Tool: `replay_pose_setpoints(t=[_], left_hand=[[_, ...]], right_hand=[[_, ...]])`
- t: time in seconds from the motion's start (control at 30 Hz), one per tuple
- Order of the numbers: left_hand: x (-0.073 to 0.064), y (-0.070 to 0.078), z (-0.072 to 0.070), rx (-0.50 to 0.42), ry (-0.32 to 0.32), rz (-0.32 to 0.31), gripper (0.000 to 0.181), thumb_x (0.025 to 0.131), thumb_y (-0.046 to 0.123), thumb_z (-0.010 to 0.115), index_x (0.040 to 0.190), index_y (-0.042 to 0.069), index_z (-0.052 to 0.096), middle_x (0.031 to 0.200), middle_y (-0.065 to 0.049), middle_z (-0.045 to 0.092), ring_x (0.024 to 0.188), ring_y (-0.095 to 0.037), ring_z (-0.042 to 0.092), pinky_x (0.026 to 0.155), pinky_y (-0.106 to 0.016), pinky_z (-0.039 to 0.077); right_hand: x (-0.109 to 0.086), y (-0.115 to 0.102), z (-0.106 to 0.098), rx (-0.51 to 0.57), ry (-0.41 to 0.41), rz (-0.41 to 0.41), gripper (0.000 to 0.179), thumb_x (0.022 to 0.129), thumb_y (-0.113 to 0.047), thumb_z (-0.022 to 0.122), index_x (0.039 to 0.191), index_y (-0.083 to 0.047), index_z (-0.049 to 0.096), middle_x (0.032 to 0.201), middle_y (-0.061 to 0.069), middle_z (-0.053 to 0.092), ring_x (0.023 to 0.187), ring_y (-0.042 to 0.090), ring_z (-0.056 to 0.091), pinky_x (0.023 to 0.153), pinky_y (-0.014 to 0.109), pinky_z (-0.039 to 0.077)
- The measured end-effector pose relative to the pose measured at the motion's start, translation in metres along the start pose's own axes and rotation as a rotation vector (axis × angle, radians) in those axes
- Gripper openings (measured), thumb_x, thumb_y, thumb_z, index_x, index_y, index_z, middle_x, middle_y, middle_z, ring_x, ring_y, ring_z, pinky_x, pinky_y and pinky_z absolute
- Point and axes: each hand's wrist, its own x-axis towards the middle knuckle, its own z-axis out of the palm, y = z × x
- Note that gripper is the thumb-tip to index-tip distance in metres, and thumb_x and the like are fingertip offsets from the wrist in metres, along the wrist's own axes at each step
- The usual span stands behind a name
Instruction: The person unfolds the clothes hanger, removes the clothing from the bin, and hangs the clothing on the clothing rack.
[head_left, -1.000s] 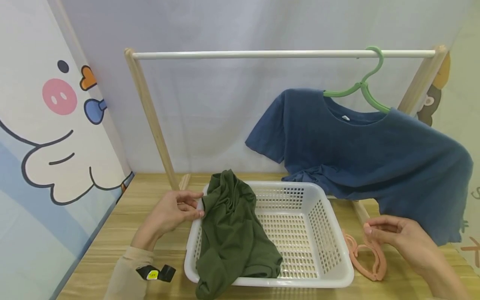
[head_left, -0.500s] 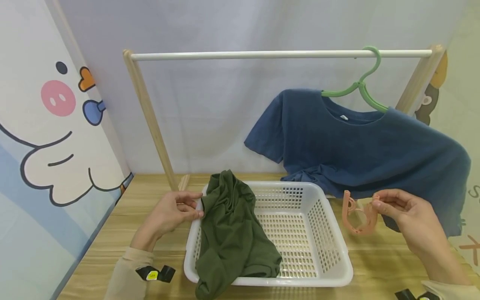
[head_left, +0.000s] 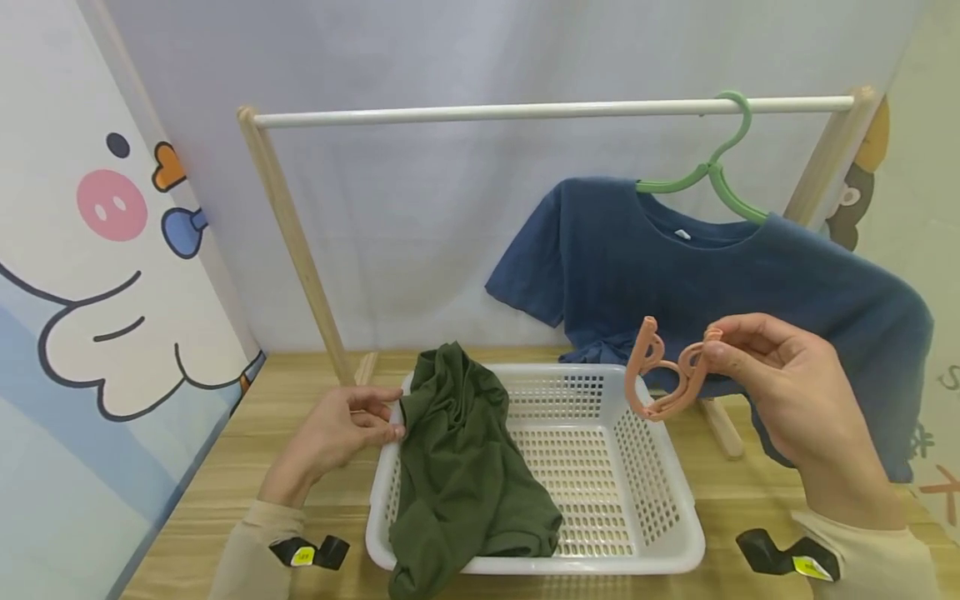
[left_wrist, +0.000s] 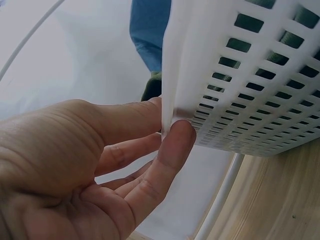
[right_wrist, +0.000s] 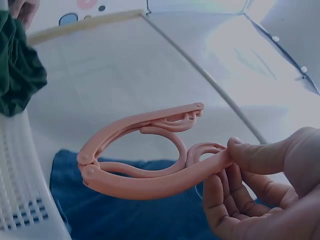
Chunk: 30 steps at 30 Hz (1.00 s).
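Observation:
My right hand [head_left: 795,392] pinches one end of a folded peach-coloured plastic clothes hanger [head_left: 675,392], raised above the basket's right rim. In the right wrist view, the hanger [right_wrist: 135,187] has its two arms folded into a U, with its hook tucked between them. My left hand [head_left: 337,433] grips the left rim of a white perforated plastic basket [head_left: 678,500]. Thumb and fingers sit on either side of that rim [left_wrist: 172,75] in the left wrist view. A crumpled dark green garment [head_left: 465,467] lies in the basket's left half and drapes over its front edge.
Behind the basket stands a wooden rack with a white rail [head_left: 465,112]. A blue T-shirt [head_left: 675,275] hangs at its right on a green hanger [head_left: 731,150], hem bunched near the table. The wooden tabletop [head_left: 217,500] reaches a cartoon-printed panel [head_left: 112,333] on the left.
My right hand has lifted the peach hanger off the table beside the basket and brought it up and left, over the basket's right rim. My left hand keeps its place on the rim.

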Motion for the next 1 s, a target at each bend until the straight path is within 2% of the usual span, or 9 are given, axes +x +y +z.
replay_pose_setpoints(t=[0.2,0.37,0.57,0.67,0.73,0.83,0.93,1.0], left_hand=[[0.002,-0.003,0.001,-0.015,-0.005,0.010,0.058,0.097,0.006,0.087,0.150,-0.005,0.065,0.124,-0.025,0.069,0.099,-0.021,0.077,0.081,-0.031,0.065],[0.001,-0.005,0.000,0.010,0.002,0.008,0.061,0.097,0.009,0.088,0.151,-0.004,0.064,0.126,-0.023,0.070,0.101,-0.021,0.077,0.079,-0.032,0.064],[0.000,-0.006,-0.001,0.027,0.002,0.008,0.061,0.097,0.011,0.089,0.151,-0.003,0.066,0.125,-0.023,0.070,0.103,-0.022,0.078,0.078,-0.029,0.063],[0.001,-0.005,-0.002,0.089,0.014,0.024,0.059,0.096,0.013,0.090,0.149,-0.001,0.068,0.123,-0.021,0.073,0.102,-0.023,0.077,0.080,-0.031,0.063],[0.001,-0.003,-0.003,0.150,0.044,0.058,0.056,0.097,0.017,0.090,0.147,-0.001,0.070,0.121,-0.018,0.076,0.102,-0.023,0.077,0.081,-0.031,0.063],[0.001,0.006,-0.005,0.218,0.131,0.117,0.050,0.100,0.023,0.088,0.143,0.002,0.073,0.118,-0.014,0.078,0.102,-0.024,0.077,0.081,-0.029,0.062],[-0.004,0.021,-0.004,0.221,0.220,0.182,0.045,0.103,0.025,0.085,0.142,0.005,0.074,0.117,-0.011,0.079,0.104,-0.023,0.077,0.084,-0.026,0.063],[-0.007,0.034,0.000,0.199,0.247,0.226,0.042,0.104,0.025,0.084,0.140,0.006,0.076,0.117,-0.010,0.080,0.105,-0.023,0.077,0.088,-0.025,0.063]], right_hand=[[0.008,-0.002,0.024,-0.026,-0.094,-0.005,0.014,0.104,0.005,0.075,0.118,0.005,0.074,0.108,0.003,0.078,0.098,0.014,0.080,0.093,0.021,0.061],[0.013,0.004,0.040,-0.111,-0.153,0.046,0.018,0.104,-0.003,0.079,0.118,0.007,0.072,0.110,0.005,0.077,0.101,0.016,0.079,0.094,0.023,0.062],[0.015,0.013,0.047,-0.217,-0.176,0.090,0.025,0.106,-0.012,0.079,0.120,0.006,0.071,0.114,0.004,0.077,0.105,0.018,0.079,0.097,0.024,0.061],[0.015,0.015,0.047,-0.224,-0.174,0.102,0.027,0.106,-0.013,0.079,0.122,0.007,0.070,0.115,0.004,0.076,0.106,0.017,0.079,0.098,0.024,0.061],[0.014,0.015,0.048,-0.224,-0.170,0.107,0.028,0.106,-0.014,0.079,0.122,0.007,0.070,0.116,0.004,0.076,0.106,0.017,0.079,0.097,0.024,0.061],[0.014,0.015,0.048,-0.223,-0.165,0.106,0.028,0.106,-0.014,0.080,0.122,0.007,0.071,0.115,0.005,0.076,0.105,0.017,0.079,0.097,0.024,0.061],[0.014,0.014,0.049,-0.231,-0.165,0.103,0.028,0.105,-0.014,0.080,0.122,0.006,0.071,0.115,0.005,0.076,0.105,0.018,0.079,0.096,0.024,0.061],[0.014,0.014,0.050,-0.233,-0.167,0.103,0.028,0.105,-0.014,0.080,0.122,0.006,0.071,0.115,0.005,0.076,0.105,0.018,0.079,0.096,0.024,0.061]])
